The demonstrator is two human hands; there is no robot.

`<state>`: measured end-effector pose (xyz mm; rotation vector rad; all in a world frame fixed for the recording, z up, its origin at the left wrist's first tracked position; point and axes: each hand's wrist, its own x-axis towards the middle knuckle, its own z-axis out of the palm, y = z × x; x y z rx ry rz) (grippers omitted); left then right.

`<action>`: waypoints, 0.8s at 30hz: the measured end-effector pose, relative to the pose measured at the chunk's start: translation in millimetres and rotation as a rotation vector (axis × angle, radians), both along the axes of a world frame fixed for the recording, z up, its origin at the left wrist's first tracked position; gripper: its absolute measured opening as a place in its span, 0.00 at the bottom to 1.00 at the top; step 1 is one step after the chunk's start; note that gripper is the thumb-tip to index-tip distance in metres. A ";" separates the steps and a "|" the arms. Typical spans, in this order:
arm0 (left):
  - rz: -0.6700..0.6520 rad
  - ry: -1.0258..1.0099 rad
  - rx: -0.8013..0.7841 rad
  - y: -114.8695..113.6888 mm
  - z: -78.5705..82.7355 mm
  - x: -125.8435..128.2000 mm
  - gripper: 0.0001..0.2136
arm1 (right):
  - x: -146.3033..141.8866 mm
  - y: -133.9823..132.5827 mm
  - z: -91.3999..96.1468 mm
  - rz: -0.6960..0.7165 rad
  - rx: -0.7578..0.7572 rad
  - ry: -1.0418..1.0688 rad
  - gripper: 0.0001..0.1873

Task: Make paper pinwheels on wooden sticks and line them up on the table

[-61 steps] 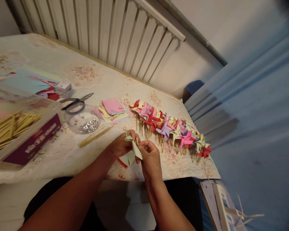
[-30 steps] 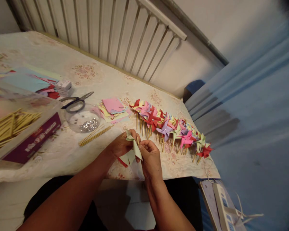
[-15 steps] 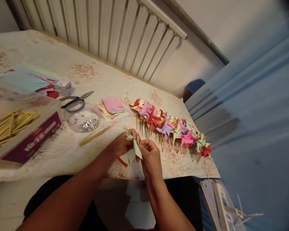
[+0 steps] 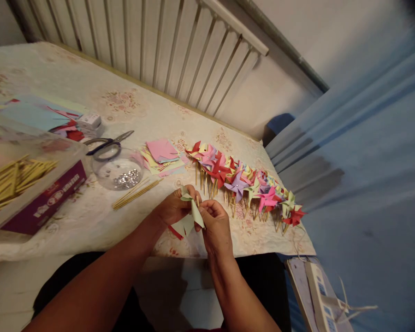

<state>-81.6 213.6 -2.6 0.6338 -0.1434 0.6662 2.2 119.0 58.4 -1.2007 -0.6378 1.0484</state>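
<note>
Near the table's front edge, both hands work on one pale green paper pinwheel [image 4: 191, 216]. My left hand [image 4: 174, 207] pinches its folded blades from the left. My right hand [image 4: 216, 226] is closed against its right side, fingers curled at the centre where a thin wooden stick tip shows. A row of several finished pinwheels [image 4: 244, 180] in red, pink, purple and yellow lies just beyond the hands. A few loose wooden sticks [image 4: 136, 193] lie to the left of my left hand.
A clear round dish of small shiny pins [image 4: 119, 173] sits behind the sticks, with scissors [image 4: 107, 143] and a stack of cut paper squares [image 4: 162, 154] nearby. A plastic box of yellow sticks [image 4: 24, 184] stands at the left. A blue curtain [image 4: 366, 161] hangs on the right.
The hands and the green pinwheel have stayed in nearly the same place. The view has shifted very slightly.
</note>
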 end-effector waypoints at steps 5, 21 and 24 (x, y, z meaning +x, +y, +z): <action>0.019 0.043 -0.029 -0.4 1.6 -0.2 0.13 | 0.2 0.3 -0.1 0.008 0.002 0.000 0.12; 0.043 0.017 -0.039 -1.4 -0.1 1.7 0.09 | 3.4 2.3 -2.3 -0.023 -0.014 -0.116 0.10; 0.046 0.018 -0.034 -0.8 -2.1 1.6 0.09 | 4.7 2.6 -5.7 -0.019 -0.007 -0.133 0.10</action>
